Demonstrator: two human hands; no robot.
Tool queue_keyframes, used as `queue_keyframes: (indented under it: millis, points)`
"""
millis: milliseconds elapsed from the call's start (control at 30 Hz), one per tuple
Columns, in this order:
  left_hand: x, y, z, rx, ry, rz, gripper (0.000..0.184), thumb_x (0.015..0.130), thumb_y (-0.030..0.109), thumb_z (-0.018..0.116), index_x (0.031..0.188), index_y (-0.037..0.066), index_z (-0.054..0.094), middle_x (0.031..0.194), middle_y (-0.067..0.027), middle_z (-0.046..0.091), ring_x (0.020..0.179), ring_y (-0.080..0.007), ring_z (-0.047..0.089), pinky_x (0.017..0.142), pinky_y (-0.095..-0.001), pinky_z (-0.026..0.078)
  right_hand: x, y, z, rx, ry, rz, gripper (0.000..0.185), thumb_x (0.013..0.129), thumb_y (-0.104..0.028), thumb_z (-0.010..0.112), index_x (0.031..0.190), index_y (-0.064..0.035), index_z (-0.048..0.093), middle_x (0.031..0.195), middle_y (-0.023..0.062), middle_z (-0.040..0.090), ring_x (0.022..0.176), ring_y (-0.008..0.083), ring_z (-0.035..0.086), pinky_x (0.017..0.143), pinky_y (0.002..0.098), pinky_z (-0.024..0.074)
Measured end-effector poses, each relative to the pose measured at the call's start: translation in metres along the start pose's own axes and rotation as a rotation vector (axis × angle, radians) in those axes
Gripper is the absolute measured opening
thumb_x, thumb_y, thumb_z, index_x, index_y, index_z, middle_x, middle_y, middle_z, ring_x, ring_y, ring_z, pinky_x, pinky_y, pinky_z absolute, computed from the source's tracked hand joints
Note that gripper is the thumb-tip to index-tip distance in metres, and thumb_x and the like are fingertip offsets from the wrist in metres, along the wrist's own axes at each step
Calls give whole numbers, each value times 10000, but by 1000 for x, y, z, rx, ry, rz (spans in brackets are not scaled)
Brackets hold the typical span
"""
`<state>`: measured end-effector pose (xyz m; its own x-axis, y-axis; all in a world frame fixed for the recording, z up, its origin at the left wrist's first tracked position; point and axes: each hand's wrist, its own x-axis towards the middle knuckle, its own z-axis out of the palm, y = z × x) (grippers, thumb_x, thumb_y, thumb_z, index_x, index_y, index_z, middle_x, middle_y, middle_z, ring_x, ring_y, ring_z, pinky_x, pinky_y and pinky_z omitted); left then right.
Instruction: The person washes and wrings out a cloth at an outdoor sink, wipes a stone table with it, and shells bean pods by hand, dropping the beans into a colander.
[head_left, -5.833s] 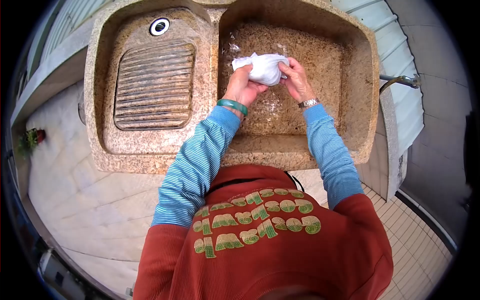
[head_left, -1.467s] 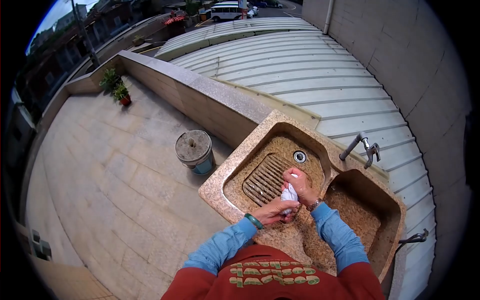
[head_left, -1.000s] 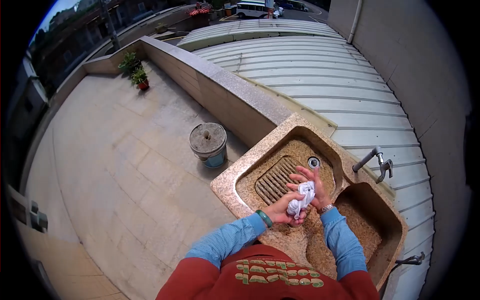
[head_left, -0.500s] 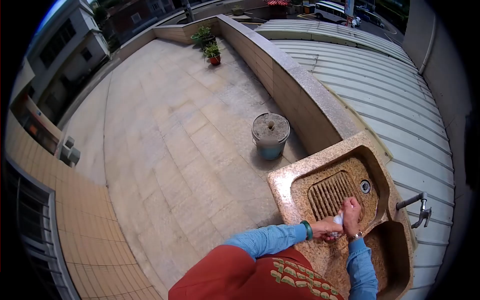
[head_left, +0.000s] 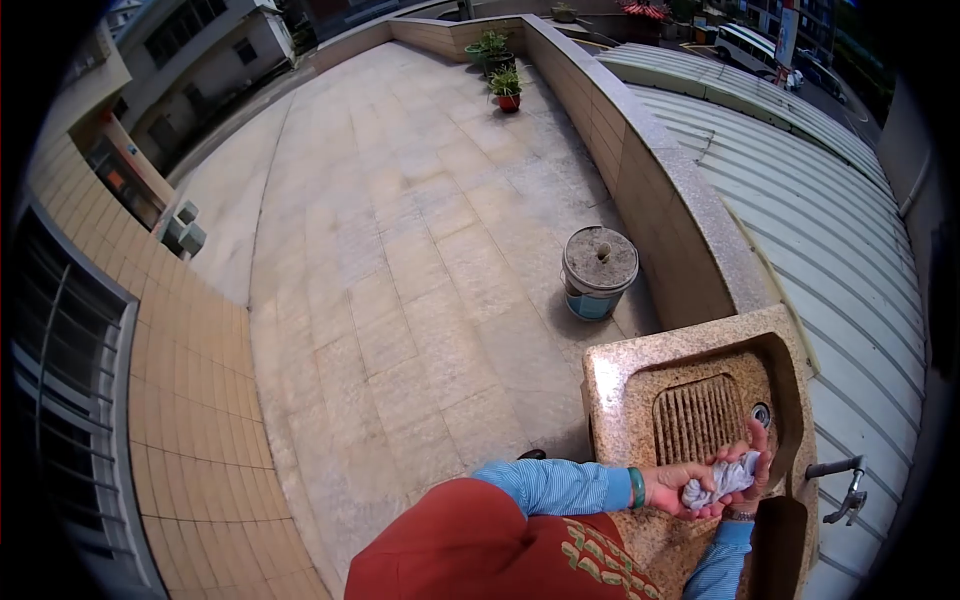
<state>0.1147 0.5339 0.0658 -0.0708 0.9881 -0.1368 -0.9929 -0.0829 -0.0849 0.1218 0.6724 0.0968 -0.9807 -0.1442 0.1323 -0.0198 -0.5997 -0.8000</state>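
Observation:
A bunched, twisted white cloth lies between my two hands, above the ribbed basin of a speckled stone sink. My left hand, a green bangle at its wrist, is closed around the cloth's left end. The other end rests in the palm of my right hand, which wears a wristwatch. Some of the right fingers stretch upward while others pass under the cloth. Just beyond the hands are the moulded washboard ribs and a metal drain.
A metal tap sticks out at the sink's right, beside a second, deeper basin. A lidded bucket stands on the tiled terrace. Along the low wall are potted plants. A corrugated roof lies beyond.
The view has swung left, so the scene sits further right. My hands were clenched tightly on the cloth; now the right hand has loosened and more of the cloth shows.

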Motion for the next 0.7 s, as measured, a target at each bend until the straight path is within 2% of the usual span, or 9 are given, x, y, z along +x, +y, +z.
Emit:
queue_keyframes:
  millis: [33, 133, 200, 267, 400, 467, 533, 600, 700]
  points:
    - [5, 2, -9, 20, -80, -25, 300, 758, 157, 583, 1003, 1, 507, 781, -109, 586, 598, -179, 573, 526, -265, 483, 2, -2, -2, -14, 51, 24, 464, 872, -445, 523, 1135, -65, 486, 599, 3, 454, 615, 129, 505, 609, 338, 530]
    - [3, 7, -12, 193, -63, -25, 249, 740, 161, 649, 923, 42, 530, 694, -52, 547, 546, -84, 509, 418, -194, 371, 13, -3, -12, -187, 241, 229, 303, 880, -366, 548, 949, -75, 500, 553, -26, 359, 489, 85, 405, 499, 281, 500]
    - [7, 12, -24, 792, 240, 85, 294, 696, 154, 713, 892, 63, 514, 695, -58, 553, 561, -77, 514, 435, -201, 380, 17, 12, -16, -235, 322, 267, 231, 903, -300, 526, 835, -91, 454, 548, -31, 341, 433, 70, 351, 410, 245, 444]
    - [6, 4, -19, 897, 407, 146, 288, 669, 125, 729, 851, 65, 513, 647, -40, 544, 497, -68, 500, 410, -211, 371, 14, 38, -36, -464, 441, 267, 219, 914, -292, 496, 801, -112, 443, 544, -39, 333, 410, 76, 333, 359, 245, 405]
    - [35, -8, -71, 1439, 779, 1183, 197, 702, 169, 681, 780, 68, 531, 529, 4, 510, 352, -66, 427, 324, -210, 312, 11, 58, -60, -563, 562, 241, 261, 929, -299, 469, 780, -86, 460, 515, -31, 345, 416, 74, 364, 386, 242, 393]
    - [2, 8, -26, 922, 493, 292, 215, 720, 212, 671, 811, 69, 538, 590, -15, 542, 366, -58, 439, 318, -194, 317, 17, 37, -27, -506, 397, 207, 276, 932, -312, 465, 852, -51, 509, 545, -12, 394, 456, 92, 418, 420, 242, 405]
    - [5, 19, -29, 548, 295, 46, 284, 805, 327, 594, 865, 54, 548, 576, 5, 483, 361, -35, 391, 304, -163, 300, 15, 23, -35, -219, 254, 273, 559, 899, -536, 388, 1120, -33, 491, 904, 85, 560, 817, 186, 568, 635, 346, 545]
    - [4, 18, -14, 328, 90, -51, 355, 837, 404, 543, 892, 54, 534, 564, 13, 445, 369, -35, 349, 314, -165, 264, 23, 8, -21, -10, 78, 301, 794, 807, -690, 371, 1324, -87, 364, 1352, 161, 355, 1152, 389, 453, 805, 514, 509]
    - [-3, 13, 3, 6, -41, -56, 451, 841, 458, 527, 964, 27, 489, 594, -6, 441, 392, -47, 312, 358, -172, 229, 26, 6, -6, 180, -133, 176, 916, 707, -691, 539, 1353, -80, 319, 1328, 185, 392, 1134, 458, 445, 881, 597, 425]
